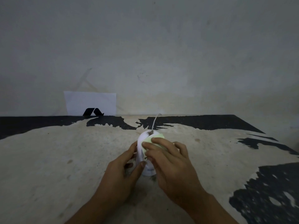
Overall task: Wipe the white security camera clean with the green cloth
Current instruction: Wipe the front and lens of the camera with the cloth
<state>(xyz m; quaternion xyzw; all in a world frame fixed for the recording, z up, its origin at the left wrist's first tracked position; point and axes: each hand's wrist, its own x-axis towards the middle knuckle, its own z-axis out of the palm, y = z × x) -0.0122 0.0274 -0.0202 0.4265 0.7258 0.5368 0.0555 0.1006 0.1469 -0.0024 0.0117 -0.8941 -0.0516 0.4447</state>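
On worn table (64, 159), hands wiping camera (142, 139)

Bare, dim room: stained plaster wall (161, 46), worn paint-flaked tabletop (64, 159).

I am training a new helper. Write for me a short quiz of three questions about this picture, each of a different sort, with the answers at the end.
1. True or false: the green cloth lies flat on the table, away from the white security camera.
2. Multiple choice: which hand presses the cloth onto the camera? A) left hand B) right hand C) neither
3. Fill in: a thin white ____ leads from the top of the camera toward the wall.

Key
1. False: the cloth is pressed against the camera's upper part.
2. B: the right hand's fingers cover the cloth, while the left hand steadies the camera body with a grip from the left side.
3. cable
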